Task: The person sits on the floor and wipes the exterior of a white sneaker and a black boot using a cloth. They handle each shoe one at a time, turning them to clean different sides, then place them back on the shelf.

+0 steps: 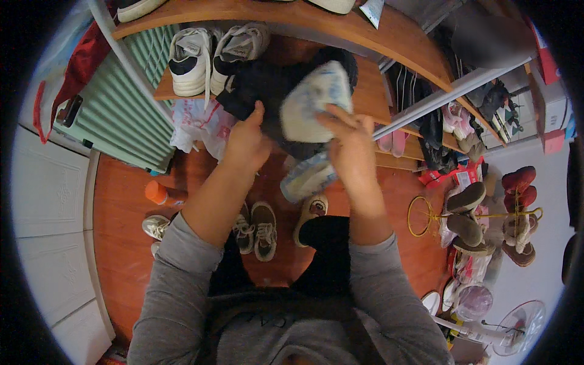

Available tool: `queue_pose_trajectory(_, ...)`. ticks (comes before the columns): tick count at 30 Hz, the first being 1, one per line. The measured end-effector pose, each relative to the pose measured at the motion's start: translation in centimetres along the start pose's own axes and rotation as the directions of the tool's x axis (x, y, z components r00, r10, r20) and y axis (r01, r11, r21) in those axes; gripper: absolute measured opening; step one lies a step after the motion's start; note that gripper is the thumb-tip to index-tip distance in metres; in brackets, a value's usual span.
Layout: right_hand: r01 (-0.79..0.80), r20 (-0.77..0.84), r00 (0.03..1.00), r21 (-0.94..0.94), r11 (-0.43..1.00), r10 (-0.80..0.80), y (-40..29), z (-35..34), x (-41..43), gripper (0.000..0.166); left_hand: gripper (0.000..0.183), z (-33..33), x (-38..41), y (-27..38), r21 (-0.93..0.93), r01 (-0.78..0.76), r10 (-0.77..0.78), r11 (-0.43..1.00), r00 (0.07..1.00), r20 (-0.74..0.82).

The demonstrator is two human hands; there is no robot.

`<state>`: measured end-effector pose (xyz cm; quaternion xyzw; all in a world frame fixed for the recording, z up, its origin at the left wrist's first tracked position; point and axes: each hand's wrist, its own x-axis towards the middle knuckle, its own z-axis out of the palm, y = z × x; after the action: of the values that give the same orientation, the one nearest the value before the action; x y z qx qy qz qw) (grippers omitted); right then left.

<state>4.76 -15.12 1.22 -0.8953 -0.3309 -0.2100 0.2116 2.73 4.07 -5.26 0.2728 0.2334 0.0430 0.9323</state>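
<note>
My left hand (pixel 248 139) grips the edge of a black item (pixel 264 89), probably a boot, held in front of the lower shelf. My right hand (pixel 351 141) holds a white cloth with blue patterning (pixel 315 107), blurred by motion. One part of the cloth lies over the black item and covers its right side, while another part hangs below my fingers. Behind the black item, a pair of white sneakers with black heel patches (pixel 189 68) stands on the wooden shelf (pixel 372 86). The black item hides part of the right sneaker.
Below the shelf hangs a white plastic bag with red print (pixel 200 123). An orange-capped can (pixel 157 193) lies left on the red-brown floor, near grey lace-up shoes (pixel 263 230). A green ribbed suitcase (pixel 121 109) stands left. Shoes hang on a yellow rack (pixel 488 215) at right, above a fan (pixel 518 326).
</note>
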Motion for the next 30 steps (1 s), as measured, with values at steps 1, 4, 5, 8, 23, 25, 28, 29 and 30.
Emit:
queue_pose_trajectory(1, -0.017, -0.061, 0.998, -0.15, 0.988, 0.008, 1.3, -0.3, 0.0, 0.049, 0.036, -0.4, 0.3, -0.1, 0.084, -0.102, 0.105, 0.991, 0.994, -0.034)
queue_pose_trajectory(4, -0.239, -0.143, 0.968, -0.292, 0.926, 0.205, 5.1, -2.0, -0.7, 0.049, 0.035, -0.7, 0.8, 0.3, -0.277, 0.063, -0.051, 0.959, 0.997, 0.052)
queue_pose_trajectory(5, -0.288, -0.215, 0.946, -0.224, 0.931, 0.241, 5.5, -2.5, -0.9, 0.05, 0.038, -1.6, 0.9, -0.1, 0.252, -0.162, 0.158, 0.954, 0.987, 0.037)
queue_pose_trajectory(8, -0.277, -0.341, 0.921, -0.24, 0.931, 0.186, 3.9, -3.3, 0.3, 0.054, 0.045, -3.1, 0.1, -1.2, 0.813, -0.47, 0.493, 0.343, 0.827, 0.27)
queue_pose_trajectory(23, -0.281, -0.335, 0.789, 0.548, 0.788, 0.515, 8.9, -0.1, -0.1, 0.033, 0.044, 2.4, -3.0, -2.2, 0.506, -0.842, 0.532, -0.188, 0.346, 0.773)
queue_pose_trajectory(25, -0.198, -0.316, 0.819, 0.627, 0.753, 0.478, 8.6, 0.0, 0.3, 0.034, 0.044, 2.4, -2.8, -2.1, 0.5, -0.852, 0.522, -0.156, 0.359, 0.774)
queue_pose_trajectory(28, 0.019, -0.365, 0.93, 0.187, 0.982, 0.051, 6.8, 0.5, 1.2, 0.051, 0.047, 2.2, -2.7, -1.4, 0.449, -0.879, 0.461, -0.162, 0.335, 0.822)
queue_pose_trajectory(29, 0.098, -0.261, 0.964, 0.153, 0.983, -0.055, 5.8, 0.5, 1.7, 0.053, 0.049, 2.1, -2.6, -1.2, 0.423, -0.891, 0.432, -0.167, 0.32, 0.843)
queue_pose_trajectory(30, 0.019, -0.239, 0.971, 0.069, 0.997, -0.002, 6.0, 1.2, 1.9, 0.051, 0.051, 2.0, -2.5, -1.0, 0.474, -0.871, 0.42, -0.132, 0.384, 0.822)
